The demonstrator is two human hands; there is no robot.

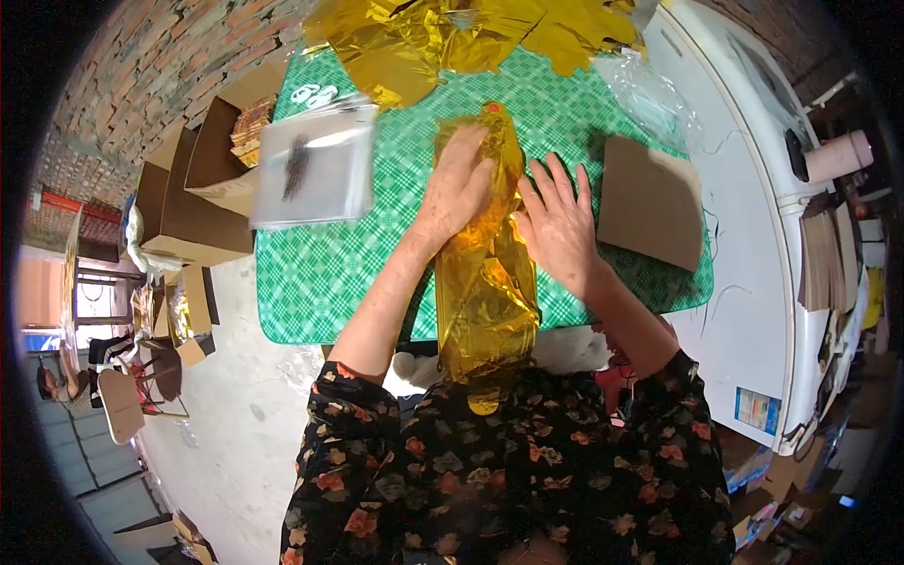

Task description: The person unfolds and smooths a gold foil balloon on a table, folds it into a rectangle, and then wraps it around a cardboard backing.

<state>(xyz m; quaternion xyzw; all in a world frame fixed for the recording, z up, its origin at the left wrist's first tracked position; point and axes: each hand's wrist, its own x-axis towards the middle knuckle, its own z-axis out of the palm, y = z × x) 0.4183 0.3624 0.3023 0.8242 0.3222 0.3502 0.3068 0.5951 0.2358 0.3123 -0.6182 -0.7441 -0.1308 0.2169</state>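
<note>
A flat, uninflated gold foil balloon (482, 320) lies lengthwise on the table, creased along its right side. Its near end hangs over the front edge toward my lap, and a red spot shows at its far tip. My left hand (457, 184) rests on the upper part of the foil, fingers stretched forward and lying flat. To the right, my right hand (557, 221) has its fingers spread above the green cloth, with the thumb side at the foil's right edge. Neither hand grips anything.
The table has a green checked cloth (400, 273). More gold foil (537, 42) lies at the far end. Clear plastic bags (325, 169) sit left, a cardboard piece (650, 202) right. Open boxes (193, 212) stand left; a white fridge (744, 282) borders the right.
</note>
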